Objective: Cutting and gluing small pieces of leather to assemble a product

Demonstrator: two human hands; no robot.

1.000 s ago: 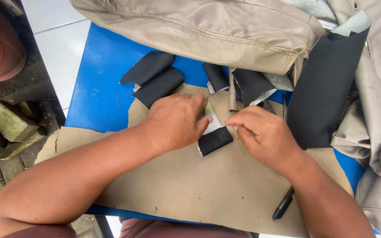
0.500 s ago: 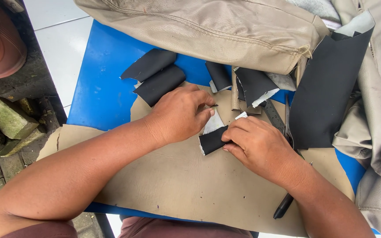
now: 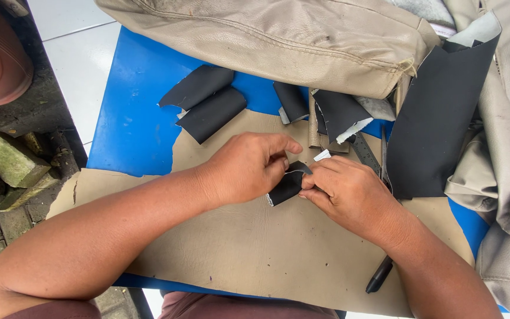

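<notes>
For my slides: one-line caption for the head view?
Both hands, left and right, pinch a small black scrap over tan leather on a blue table.

Count: two hands, left (image 3: 249, 168) and right (image 3: 349, 192). Small black leather pieces: five, namely one held piece (image 3: 285, 186) and four loose (image 3: 199, 85) (image 3: 212, 113) (image 3: 291, 100) (image 3: 337, 112). One large black sheet (image 3: 438, 118). One black pen (image 3: 379, 274).

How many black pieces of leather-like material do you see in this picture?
6: two curled black pieces upper left, two under the beige cover, one large sheet at right, one small between both hands. More may be hidden.
</notes>
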